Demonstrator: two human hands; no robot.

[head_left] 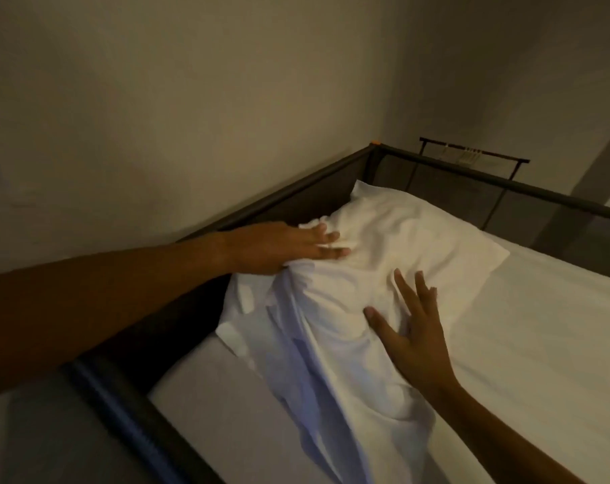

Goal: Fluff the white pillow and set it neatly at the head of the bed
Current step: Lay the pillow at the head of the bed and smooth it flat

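The white pillow (pixel 404 235) lies on the white mattress (pixel 527 330) in the far corner of the bed, against the dark rail. Its loose, crumpled case trails toward me across the sheet. My left hand (pixel 286 248) lies on the pillow's left edge beside the rail, fingers pressing into bunched fabric. My right hand (pixel 410 321) rests flat on the pillow's near side, fingers spread. Neither hand closes around the pillow.
A dark metal bed frame with mesh sides (pixel 478 176) runs around the mattress; its near rail (pixel 122 406) passes under my left forearm. A beige wall (pixel 191 117) stands right behind the left rail. A small dark rack (pixel 471 155) hangs on the wall past the bed's end.
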